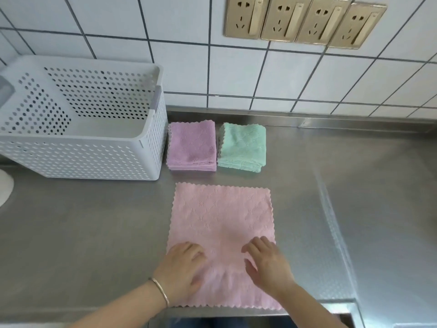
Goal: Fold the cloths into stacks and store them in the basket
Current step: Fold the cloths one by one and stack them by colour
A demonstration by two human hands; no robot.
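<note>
a: item one, cloths?
b: pink cloth (221, 235) lay flat, unfolded, at the near edge of the steel counter (94, 233). purple stack (192, 146) and green stack (241, 147) sat side by side beyond it, purple just beside the basket (80, 159).
a: basket contents?
b: no cloths showed inside.
a: hands?
b: left hand (182, 266) and right hand (267, 263) both rested on the pink cloth's near part, fingers loosely spread, gripping nothing. bangle (160, 291) on left wrist.

Both hands (224, 268) flat on pink cloth (220, 216), folded stacks (191, 145) beside basket (82, 157)
</note>
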